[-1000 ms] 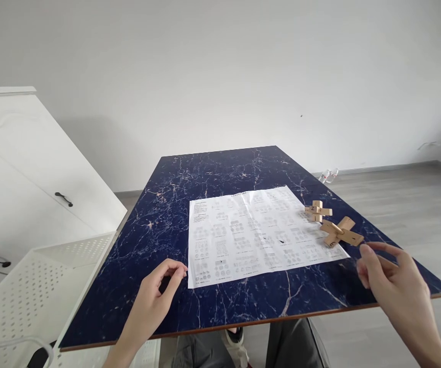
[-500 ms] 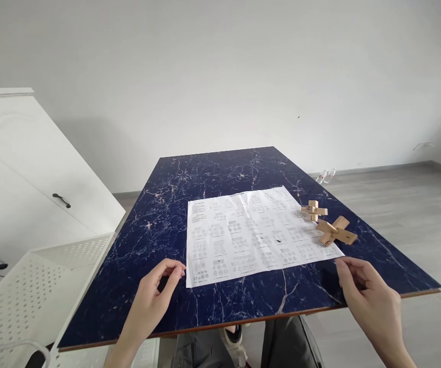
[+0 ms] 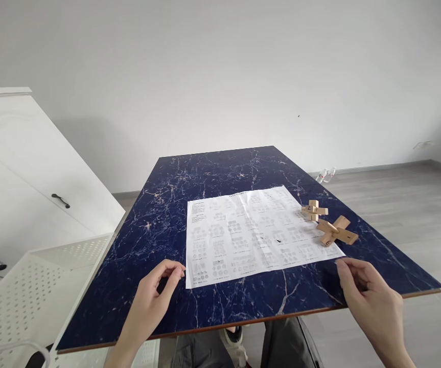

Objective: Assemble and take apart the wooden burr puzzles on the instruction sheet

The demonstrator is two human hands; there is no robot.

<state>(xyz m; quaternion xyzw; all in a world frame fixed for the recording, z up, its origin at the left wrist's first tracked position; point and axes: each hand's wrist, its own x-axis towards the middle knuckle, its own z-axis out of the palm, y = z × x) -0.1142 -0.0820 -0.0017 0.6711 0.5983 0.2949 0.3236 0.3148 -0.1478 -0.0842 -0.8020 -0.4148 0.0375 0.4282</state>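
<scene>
A white printed sheet (image 3: 254, 232) with rows of small diagrams lies flat on a dark blue marble-patterned table (image 3: 212, 174). My left hand (image 3: 155, 299) rests by the sheet's near left corner, fingers loosely curled, holding nothing. My right hand (image 3: 369, 301) hovers at the near right corner of the sheet, fingers bent and apart, nothing in it. Two wooden cross-shaped puzzle pieces lie at the sheet's right edge: a larger one (image 3: 337, 231) nearer my right hand and a smaller one (image 3: 314, 210) just behind it.
A white perforated rack (image 3: 32, 286) stands low at the left beside a white cabinet (image 3: 24, 168) with dark handles. Grey floor (image 3: 404, 204) stretches to the right, with plastic bottles (image 3: 326, 175) at the wall. My legs and a shoe show under the table's near edge.
My right hand drew back from beside the larger wooden piece toward the sheet's near right corner, then held there. My left hand stayed put.
</scene>
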